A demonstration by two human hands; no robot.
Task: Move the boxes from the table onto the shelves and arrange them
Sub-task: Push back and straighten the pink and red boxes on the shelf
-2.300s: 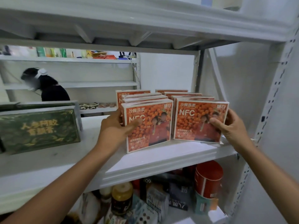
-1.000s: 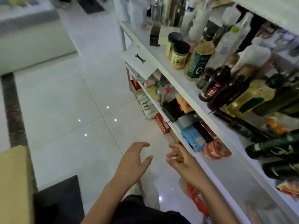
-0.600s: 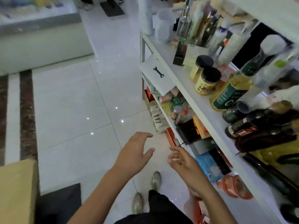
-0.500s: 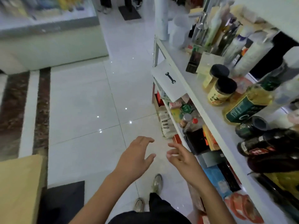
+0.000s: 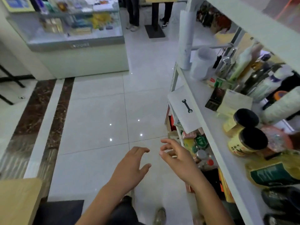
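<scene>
white floor tiles [image 5: 97,119] below both hands, apart, empty: left hand [image 5: 130,167] palm down, fingers spread loose; right hand [image 5: 177,159] just beside, fingers half curled. shelf [image 5: 211,125] at right. boxes: cannot tell where.

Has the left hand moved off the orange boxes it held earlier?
Yes. The left hand hangs empty over the floor, left of the shelf; no boxes in view.
</scene>
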